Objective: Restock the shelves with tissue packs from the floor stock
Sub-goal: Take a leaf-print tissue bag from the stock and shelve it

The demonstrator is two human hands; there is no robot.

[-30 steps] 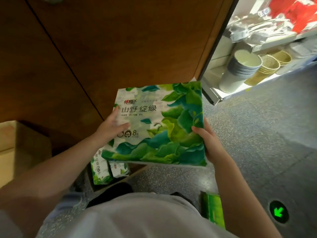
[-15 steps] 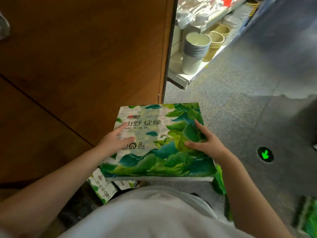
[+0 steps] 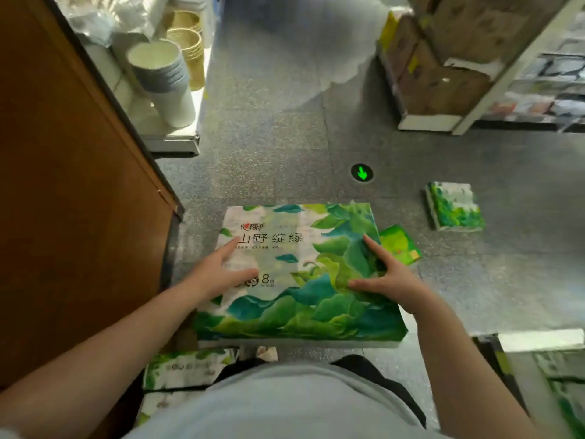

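I have the large tissue pack (image 3: 300,274) in front of my waist, face up and level above the grey floor (image 3: 285,137), its long axis running left to right between my two hands. My left hand (image 3: 215,274) lies on the near-left part of the top face with fingers nearly straight and spread, thumb pointing right. My right hand (image 3: 389,277) sits at the right edge, forefinger straight along the wrapper and thumb out to the left; I cannot tell whether its other fingers curl under the edge. So each grip looks flat and pressing rather than closed round the pack, and what carries the underside is hidden from me.

The two hands are about equally near the pack. The shelf (image 3: 167,141) with paper cups (image 3: 164,80) lies far-left of it, past the brown panel (image 3: 72,185); a second shelving unit (image 3: 474,99) stands far-right.

Printed on the wrapper I read "山野 绽绿", a red logo above it, and a large "8". More stock lies around: a smaller pack (image 3: 454,205) on the floor to the right, a green pack (image 3: 400,245) just beside the right edge, and others near my feet (image 3: 186,369).
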